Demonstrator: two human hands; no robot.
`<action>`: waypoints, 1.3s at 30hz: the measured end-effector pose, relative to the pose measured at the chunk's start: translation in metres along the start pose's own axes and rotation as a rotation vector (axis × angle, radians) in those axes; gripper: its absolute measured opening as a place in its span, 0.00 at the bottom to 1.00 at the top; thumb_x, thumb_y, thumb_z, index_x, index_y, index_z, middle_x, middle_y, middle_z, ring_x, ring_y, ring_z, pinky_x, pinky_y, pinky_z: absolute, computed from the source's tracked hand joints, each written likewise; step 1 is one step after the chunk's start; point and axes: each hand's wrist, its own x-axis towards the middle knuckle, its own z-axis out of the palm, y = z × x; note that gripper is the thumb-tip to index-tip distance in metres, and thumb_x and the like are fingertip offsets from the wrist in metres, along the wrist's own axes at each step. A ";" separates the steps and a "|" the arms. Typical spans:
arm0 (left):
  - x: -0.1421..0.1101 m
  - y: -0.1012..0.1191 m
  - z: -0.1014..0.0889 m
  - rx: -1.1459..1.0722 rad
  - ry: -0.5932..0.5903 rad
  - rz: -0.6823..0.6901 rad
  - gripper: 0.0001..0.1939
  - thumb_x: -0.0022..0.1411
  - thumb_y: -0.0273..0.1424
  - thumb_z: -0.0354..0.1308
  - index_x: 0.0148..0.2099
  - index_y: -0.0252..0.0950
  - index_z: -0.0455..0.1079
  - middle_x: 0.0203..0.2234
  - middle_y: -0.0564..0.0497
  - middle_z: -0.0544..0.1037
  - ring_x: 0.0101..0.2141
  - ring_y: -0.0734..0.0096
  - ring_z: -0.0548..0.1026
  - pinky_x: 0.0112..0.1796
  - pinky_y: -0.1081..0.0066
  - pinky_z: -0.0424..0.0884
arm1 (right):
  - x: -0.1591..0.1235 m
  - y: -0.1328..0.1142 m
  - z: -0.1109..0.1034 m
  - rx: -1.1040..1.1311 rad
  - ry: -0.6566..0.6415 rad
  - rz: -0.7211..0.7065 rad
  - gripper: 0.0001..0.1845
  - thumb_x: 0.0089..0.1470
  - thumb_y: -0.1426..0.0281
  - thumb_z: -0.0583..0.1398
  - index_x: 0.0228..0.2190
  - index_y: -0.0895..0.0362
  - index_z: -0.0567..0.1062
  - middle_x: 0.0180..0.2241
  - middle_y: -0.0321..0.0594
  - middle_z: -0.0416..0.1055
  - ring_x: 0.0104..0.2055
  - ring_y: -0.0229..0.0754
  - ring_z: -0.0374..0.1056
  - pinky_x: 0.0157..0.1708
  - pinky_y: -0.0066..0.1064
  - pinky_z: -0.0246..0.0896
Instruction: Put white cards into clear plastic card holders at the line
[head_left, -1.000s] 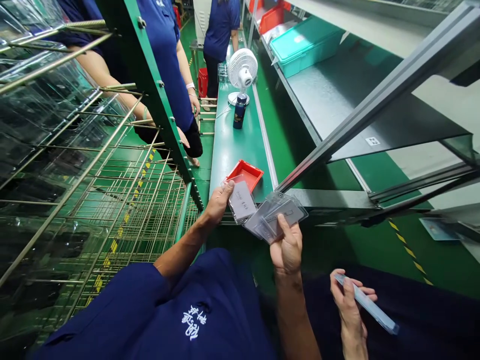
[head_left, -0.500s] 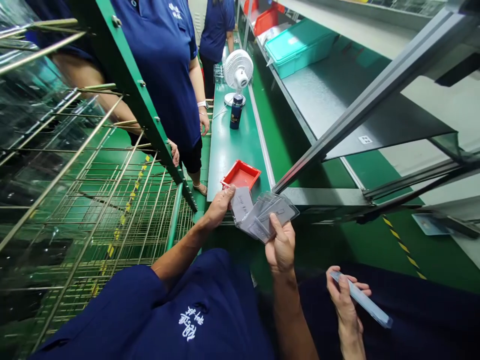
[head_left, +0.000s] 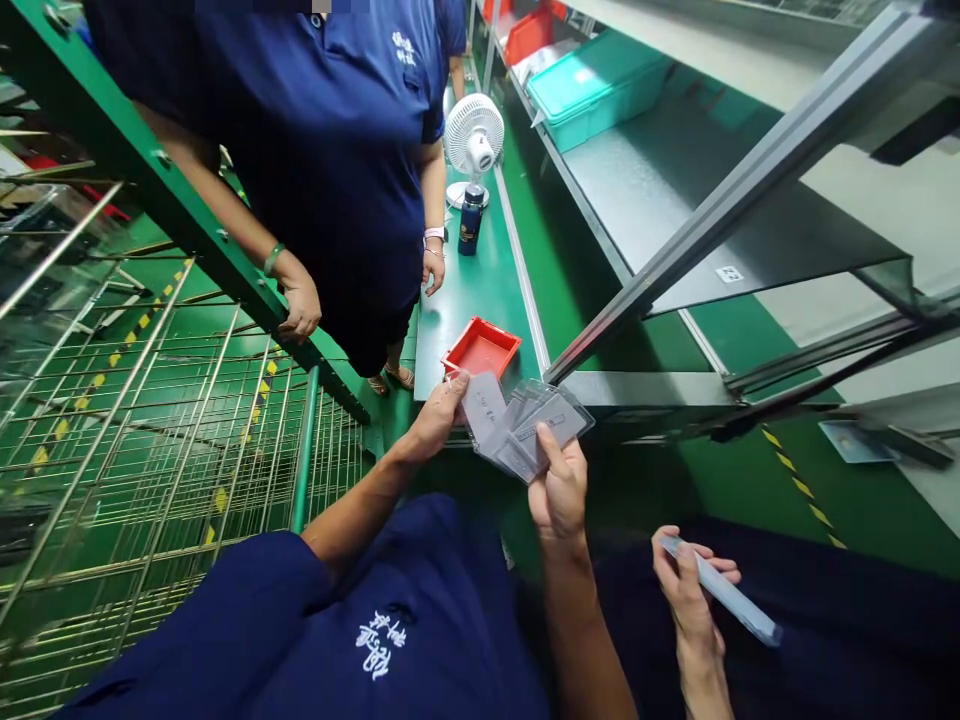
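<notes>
Several cards in clear plastic sleeves (head_left: 553,415) are spread like a fan between my two hands. At the fan's left side, my left hand (head_left: 439,415) pinches the edge of a pale card with handwriting (head_left: 484,400). My right hand (head_left: 559,485) is closed on the lower right part of the fan, its thumb pressed on the front sleeve. A red plastic tray (head_left: 482,350) sits on the green bench just beyond the cards.
A fan (head_left: 474,140) and dark bottle (head_left: 471,220) stand on the bench (head_left: 442,300). A person (head_left: 300,150) touches the wire rack (head_left: 187,400) at left. At right, another person's hand (head_left: 694,590) holds a flat pale object. A shelf with a teal bin (head_left: 592,90) is right.
The wire rack has shifted left, with the standing person's hand on its green frame. That person has come nearer the bench. My hands and the cards have hardly moved.
</notes>
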 end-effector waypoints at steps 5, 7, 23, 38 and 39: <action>-0.003 0.001 -0.005 -0.014 0.025 -0.013 0.34 0.48 0.61 0.68 0.37 0.32 0.76 0.26 0.49 0.78 0.26 0.69 0.75 0.24 0.74 0.69 | -0.001 0.000 -0.001 0.004 0.024 -0.019 0.25 0.41 0.62 0.74 0.41 0.55 0.77 0.42 0.38 0.80 0.47 0.47 0.76 0.53 0.46 0.73; -0.004 0.001 -0.005 -0.018 0.030 -0.013 0.35 0.48 0.61 0.68 0.37 0.31 0.76 0.26 0.49 0.78 0.25 0.71 0.74 0.24 0.74 0.69 | -0.002 0.000 -0.002 0.010 0.027 -0.016 0.25 0.40 0.62 0.74 0.41 0.55 0.77 0.42 0.38 0.80 0.46 0.46 0.77 0.52 0.46 0.74; -0.010 0.000 -0.002 0.074 -0.076 -0.031 0.33 0.46 0.55 0.72 0.40 0.30 0.77 0.29 0.48 0.80 0.28 0.68 0.77 0.29 0.73 0.73 | 0.000 0.004 -0.002 0.037 0.030 0.002 0.24 0.41 0.64 0.74 0.40 0.55 0.76 0.42 0.37 0.79 0.47 0.46 0.76 0.51 0.44 0.75; -0.007 -0.012 0.026 -0.115 -0.058 -0.035 0.23 0.44 0.33 0.74 0.43 0.31 0.75 0.39 0.44 0.82 0.39 0.58 0.80 0.45 0.62 0.76 | 0.006 0.019 -0.011 -0.162 -0.089 -0.056 0.30 0.48 0.55 0.70 0.50 0.53 0.72 0.50 0.42 0.76 0.54 0.46 0.71 0.54 0.39 0.68; 0.002 -0.004 0.027 -0.178 0.000 0.011 0.23 0.44 0.31 0.73 0.44 0.31 0.75 0.38 0.44 0.82 0.40 0.58 0.81 0.47 0.62 0.76 | 0.007 0.018 -0.012 -0.171 -0.087 -0.047 0.30 0.48 0.54 0.70 0.50 0.52 0.72 0.50 0.42 0.75 0.54 0.45 0.71 0.52 0.38 0.68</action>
